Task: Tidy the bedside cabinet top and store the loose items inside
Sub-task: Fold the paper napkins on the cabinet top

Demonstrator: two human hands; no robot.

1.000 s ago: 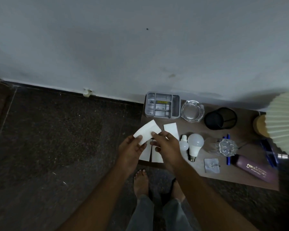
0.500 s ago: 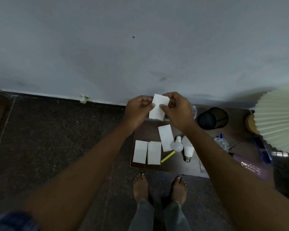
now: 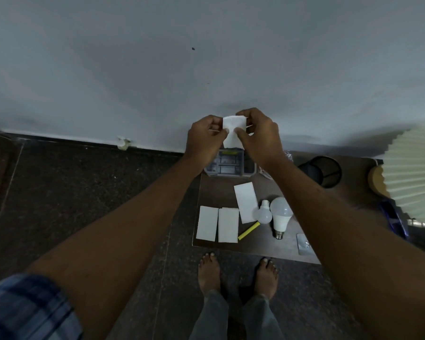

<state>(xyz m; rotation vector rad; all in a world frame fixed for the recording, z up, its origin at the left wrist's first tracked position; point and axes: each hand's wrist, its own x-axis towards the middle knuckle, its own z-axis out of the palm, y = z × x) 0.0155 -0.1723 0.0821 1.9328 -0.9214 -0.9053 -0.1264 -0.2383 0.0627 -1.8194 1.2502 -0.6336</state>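
Observation:
My left hand (image 3: 204,139) and my right hand (image 3: 259,136) pinch one white paper slip (image 3: 233,130) between them, raised well above the brown cabinet top (image 3: 216,195). Three more white slips lie flat on the top: two side by side (image 3: 207,223) (image 3: 228,225) near the front left corner, one (image 3: 246,202) behind them. A yellow marker (image 3: 248,230), a small bulb (image 3: 265,213) and a large bulb (image 3: 281,215) lie to their right. A grey compartment tray (image 3: 228,165) sits at the back, partly hidden by my hands.
A black mesh cup (image 3: 325,171) stands at the back right, with a pleated lamp shade (image 3: 414,168) over the right end and a blue object (image 3: 393,218) beneath it. A small silver packet (image 3: 303,244) lies by my right forearm. My bare feet (image 3: 236,273) stand on dark floor.
Both hands have lifted the white slip up and away from the cabinet top, towards the wall. The view has tilted, uncovering the two front slips and the yellow marker.

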